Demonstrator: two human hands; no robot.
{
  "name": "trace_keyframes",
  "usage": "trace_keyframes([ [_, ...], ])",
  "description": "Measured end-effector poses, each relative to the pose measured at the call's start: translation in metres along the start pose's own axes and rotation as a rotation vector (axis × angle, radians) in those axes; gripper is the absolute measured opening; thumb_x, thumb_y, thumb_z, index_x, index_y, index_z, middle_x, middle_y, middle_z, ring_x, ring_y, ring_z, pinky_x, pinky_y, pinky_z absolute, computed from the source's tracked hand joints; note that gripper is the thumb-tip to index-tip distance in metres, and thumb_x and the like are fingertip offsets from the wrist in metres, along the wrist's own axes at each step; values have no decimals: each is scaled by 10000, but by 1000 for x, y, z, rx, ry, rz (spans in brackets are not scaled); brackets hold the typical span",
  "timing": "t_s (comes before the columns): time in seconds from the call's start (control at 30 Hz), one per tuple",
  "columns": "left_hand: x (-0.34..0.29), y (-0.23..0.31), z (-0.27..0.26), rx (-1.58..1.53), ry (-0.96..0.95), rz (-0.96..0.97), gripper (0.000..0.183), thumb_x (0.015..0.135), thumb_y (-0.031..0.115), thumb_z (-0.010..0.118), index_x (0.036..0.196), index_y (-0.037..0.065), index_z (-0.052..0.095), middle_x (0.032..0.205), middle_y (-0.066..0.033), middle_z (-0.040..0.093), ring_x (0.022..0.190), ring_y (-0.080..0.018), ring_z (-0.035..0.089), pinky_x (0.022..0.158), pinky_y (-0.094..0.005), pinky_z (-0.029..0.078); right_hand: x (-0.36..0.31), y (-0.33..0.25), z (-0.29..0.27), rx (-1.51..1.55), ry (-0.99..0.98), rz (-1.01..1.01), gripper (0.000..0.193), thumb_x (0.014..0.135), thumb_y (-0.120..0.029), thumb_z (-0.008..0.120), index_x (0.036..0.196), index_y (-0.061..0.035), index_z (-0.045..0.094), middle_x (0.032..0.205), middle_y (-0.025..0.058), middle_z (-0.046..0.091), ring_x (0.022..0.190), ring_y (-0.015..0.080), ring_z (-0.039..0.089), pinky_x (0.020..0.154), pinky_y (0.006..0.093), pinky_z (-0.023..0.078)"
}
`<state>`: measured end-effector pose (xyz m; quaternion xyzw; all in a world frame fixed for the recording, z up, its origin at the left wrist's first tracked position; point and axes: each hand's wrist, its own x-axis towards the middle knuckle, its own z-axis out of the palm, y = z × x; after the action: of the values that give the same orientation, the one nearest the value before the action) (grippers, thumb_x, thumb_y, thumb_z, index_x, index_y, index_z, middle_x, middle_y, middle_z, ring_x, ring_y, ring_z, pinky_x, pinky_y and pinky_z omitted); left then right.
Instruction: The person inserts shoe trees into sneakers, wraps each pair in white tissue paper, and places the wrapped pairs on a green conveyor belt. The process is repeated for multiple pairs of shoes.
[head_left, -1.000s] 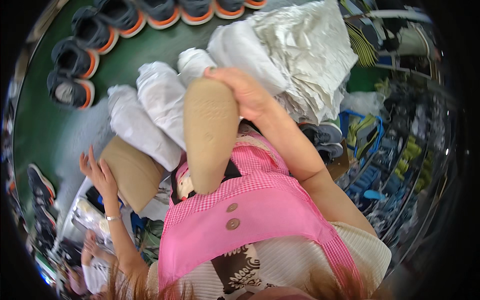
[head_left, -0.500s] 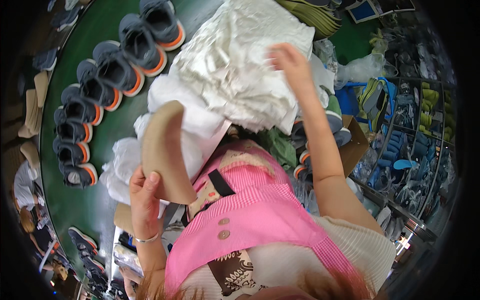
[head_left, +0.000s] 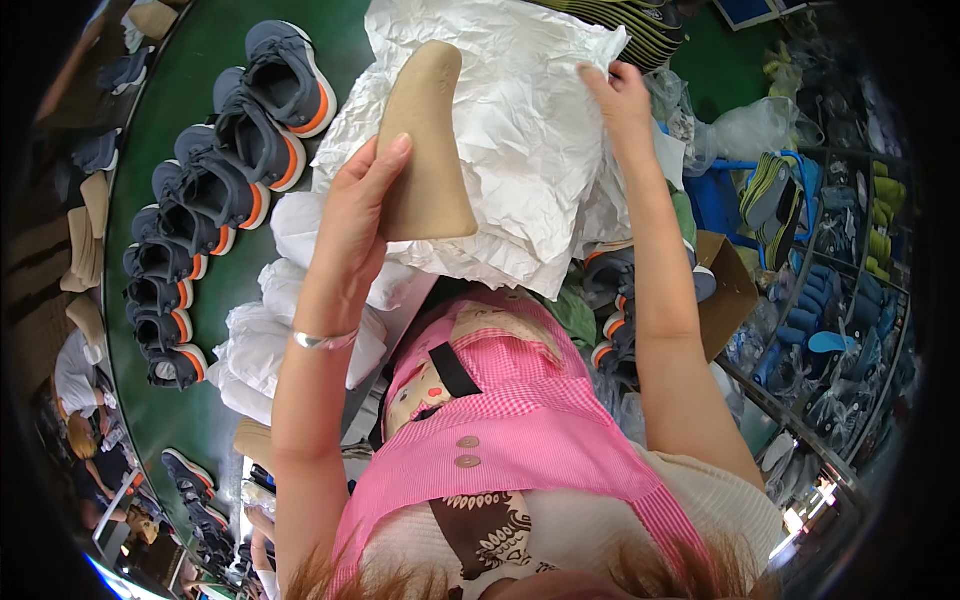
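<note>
Two hands busy: left hand (head_left: 362, 205) grips tan insole (head_left: 428, 150) (lower edge hidden); right hand (head_left: 622, 100) pinches white paper (head_left: 520, 150).

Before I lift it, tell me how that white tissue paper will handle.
The white tissue paper looks heavily crumpled and thin, so probably floppy and very light. The right hand pinches just its edge, which suggests it lifts easily. Thin sheets like this likely tear if tugged.

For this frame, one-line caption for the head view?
Left hand holds a tan foot-shaped insole board; right hand grips crumpled white tissue paper beside grey-and-orange sneakers.
</note>
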<state>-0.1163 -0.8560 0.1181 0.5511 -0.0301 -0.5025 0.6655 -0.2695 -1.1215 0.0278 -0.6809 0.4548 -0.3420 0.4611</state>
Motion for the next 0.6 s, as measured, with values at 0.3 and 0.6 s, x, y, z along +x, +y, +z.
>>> trace_keyframes([
  [0.3,-29,23,-5,41,67,658,219,967,176,602,1065,-17,629,913,18,641,801,-26,552,702,-194,467,-65,-231,-23,32,-259,-324,256,866,-218,581,861,38,606,671,1,568,523,71,486,465,258,395],
  [0.6,-87,11,-29,-246,-107,611,301,985,152,545,1234,-10,590,1122,-34,652,969,-78,594,864,-219,460,-168,-334,95,683,-917,-15,337,916,-200,593,1057,104,551,944,155,655,817,213,689,741,310,582],
])
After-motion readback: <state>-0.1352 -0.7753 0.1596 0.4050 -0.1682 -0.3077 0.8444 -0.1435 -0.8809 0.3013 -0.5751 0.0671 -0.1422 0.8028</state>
